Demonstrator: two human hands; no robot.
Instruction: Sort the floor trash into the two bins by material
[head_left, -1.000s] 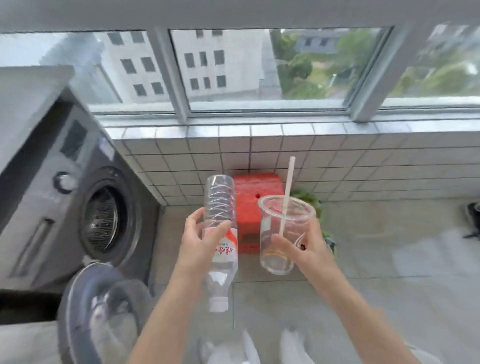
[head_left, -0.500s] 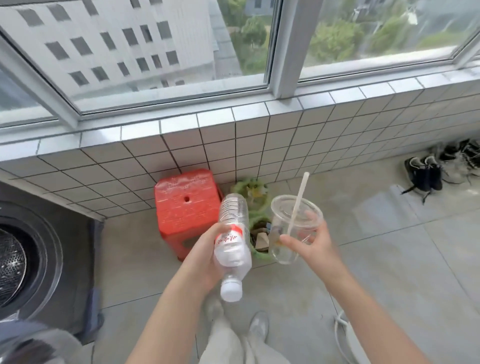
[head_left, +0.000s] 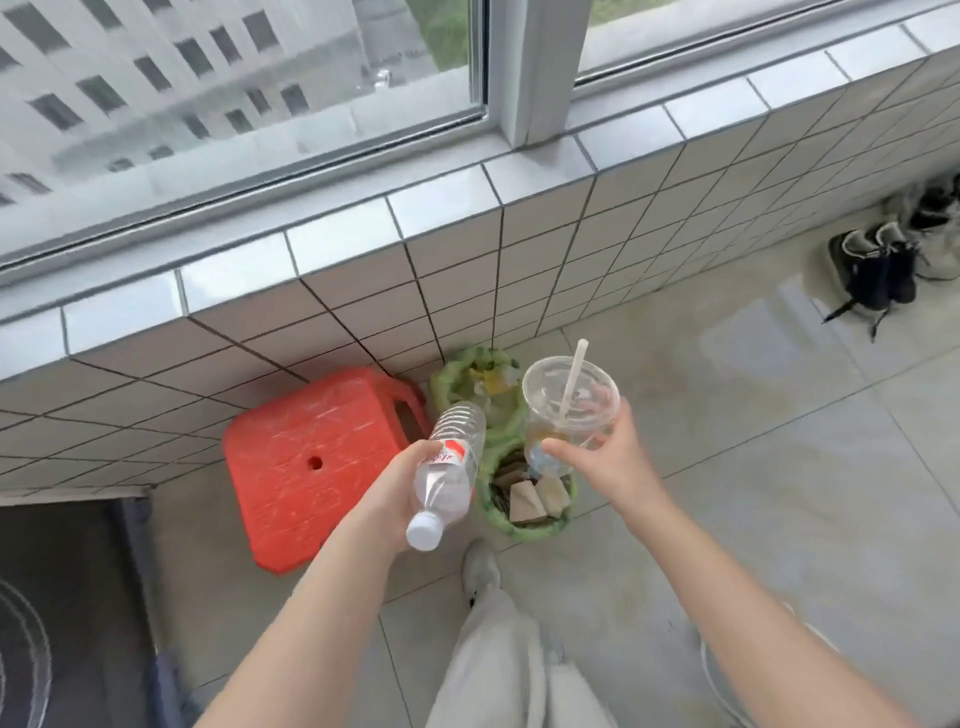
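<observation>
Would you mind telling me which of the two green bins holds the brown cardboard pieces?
The nearer green bin, below the cup, holds the cardboard pieces. The farther green bin, against the tiled wall, shows yellowish and clear items instead.

Single head-worn wide-angle view, looking steeply down and forward from standing height. Near: both forearms and grey trousers. Far: white-tiled low wall (head_left: 467, 270) under a window. Red plastic stool (head_left: 311, 462) left, dark shoes (head_left: 872, 265) far right.

A plastic bottle (head_left: 451, 470) and clear cup (head_left: 569, 415) partly mask two green bins (head_left: 519, 525) by the wall, the far one's contents unreadable, while shoes (head_left: 878, 262) blur against the frame's right edge.
</observation>
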